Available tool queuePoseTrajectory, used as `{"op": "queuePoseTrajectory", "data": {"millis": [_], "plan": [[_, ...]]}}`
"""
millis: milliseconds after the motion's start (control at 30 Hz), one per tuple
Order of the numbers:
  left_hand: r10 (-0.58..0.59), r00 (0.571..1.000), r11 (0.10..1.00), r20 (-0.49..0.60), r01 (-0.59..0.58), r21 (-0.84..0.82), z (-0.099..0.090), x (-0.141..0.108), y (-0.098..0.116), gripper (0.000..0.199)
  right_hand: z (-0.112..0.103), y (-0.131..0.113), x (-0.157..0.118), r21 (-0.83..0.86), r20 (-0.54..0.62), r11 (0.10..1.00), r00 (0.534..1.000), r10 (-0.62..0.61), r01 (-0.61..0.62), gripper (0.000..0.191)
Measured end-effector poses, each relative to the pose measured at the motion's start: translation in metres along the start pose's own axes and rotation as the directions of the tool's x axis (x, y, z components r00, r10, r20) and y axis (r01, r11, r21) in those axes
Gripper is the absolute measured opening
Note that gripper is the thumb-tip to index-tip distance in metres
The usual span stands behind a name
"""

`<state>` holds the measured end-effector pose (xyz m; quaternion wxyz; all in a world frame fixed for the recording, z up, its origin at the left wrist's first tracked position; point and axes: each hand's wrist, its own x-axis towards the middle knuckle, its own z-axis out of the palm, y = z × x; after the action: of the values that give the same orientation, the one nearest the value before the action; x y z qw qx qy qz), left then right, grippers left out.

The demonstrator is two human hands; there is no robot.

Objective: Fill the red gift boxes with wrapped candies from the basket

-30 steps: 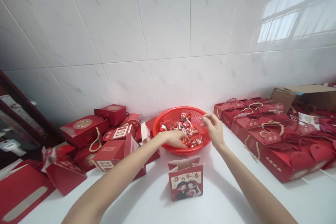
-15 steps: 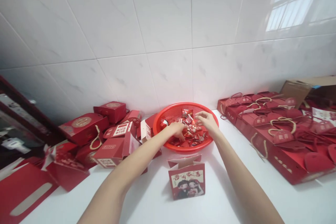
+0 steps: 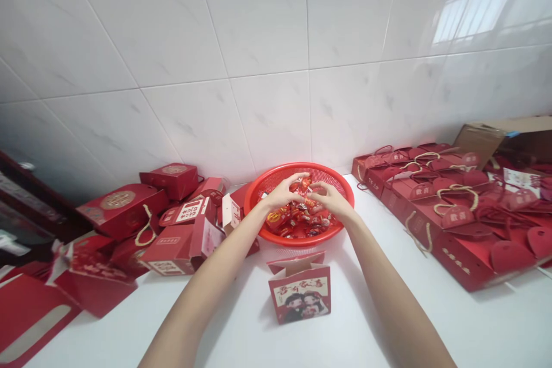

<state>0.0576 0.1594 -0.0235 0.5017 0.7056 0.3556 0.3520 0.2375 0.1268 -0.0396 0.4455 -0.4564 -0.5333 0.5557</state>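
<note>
Above the red plastic basket [image 3: 254, 215], my left hand [image 3: 284, 192] curves round red wrapped candies [image 3: 303, 184], fingers over them and thumb below. My right hand [image 3: 331, 200] faces it from the other side, its bent fingers and thumb closed round candy at the fingertips. More red and gold wrapped candies [image 3: 297, 224] fill the basket beneath both hands. Nearer to me, between my forearms, a small red gift box [image 3: 301, 298] stands upright with its top open. Its front carries a cartoon couple and gold writing.
Red gift boxes [image 3: 125, 207] are piled at the left, some with rope handles. On the right, rows of red boxes [image 3: 448, 241] with cord handles reach toward a cardboard box [image 3: 478, 141]. A tiled wall [image 3: 271, 121] rises behind the white table [image 3: 366, 328].
My left hand has lifted from the candies and now has some in its fingers. My right hand has lowered and come closer to it. The view has shifted slightly.
</note>
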Motion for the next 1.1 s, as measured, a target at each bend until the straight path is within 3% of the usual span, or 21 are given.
{"op": "queuePoseTrajectory", "data": {"millis": [167, 300, 500, 600, 767, 900, 1000, 1100], "plan": [[0.001, 0.999, 0.999, 0.041, -0.003, 0.036, 0.004, 0.002, 0.003, 0.088, 0.0, 0.0, 0.002, -0.039, 0.006, 0.999, 1.0, 0.0, 0.001, 0.03], [0.024, 0.999, 0.967, 0.03, -0.031, 0.253, -0.004, 0.002, 0.005, 0.088, 0.001, -0.001, 0.004, -0.028, -0.079, 1.0, 0.997, -0.007, 0.005, 0.028], [-0.109, 0.994, 0.784, 0.006, 0.082, 0.615, -0.017, -0.005, 0.006, 0.053, 0.0, 0.0, 0.004, -0.041, -0.039, 0.999, 0.999, 0.011, -0.012, 0.023], [-0.142, 0.989, 0.741, -0.044, 0.136, 0.658, -0.017, -0.005, 0.003, 0.037, 0.0, 0.0, 0.003, -0.035, -0.011, 0.999, 1.0, 0.004, -0.005, 0.021], [-0.166, 0.985, 0.717, -0.044, 0.151, 0.681, -0.018, -0.004, 0.002, 0.038, 0.0, -0.002, 0.002, -0.05, -0.043, 0.999, 0.999, 0.008, -0.01, 0.024], [-0.25, 0.967, 0.661, 0.05, 0.133, 0.738, -0.016, -0.005, 0.005, 0.034, 0.0, -0.004, 0.001, -0.087, -0.023, 0.996, 1.0, -0.005, 0.003, 0.021], [-0.351, 0.923, 0.612, 0.154, 0.102, 0.784, -0.007, -0.008, 0.002, 0.03, 0.0, -0.005, 0.0, -0.096, -0.022, 0.995, 1.0, -0.02, 0.018, 0.014], [-0.421, 0.888, 0.558, 0.187, 0.091, 0.825, 0.005, -0.012, -0.006, 0.034, 0.0, -0.006, -0.001, -0.075, -0.04, 0.997, 0.999, -0.009, 0.006, 0.015]]}}
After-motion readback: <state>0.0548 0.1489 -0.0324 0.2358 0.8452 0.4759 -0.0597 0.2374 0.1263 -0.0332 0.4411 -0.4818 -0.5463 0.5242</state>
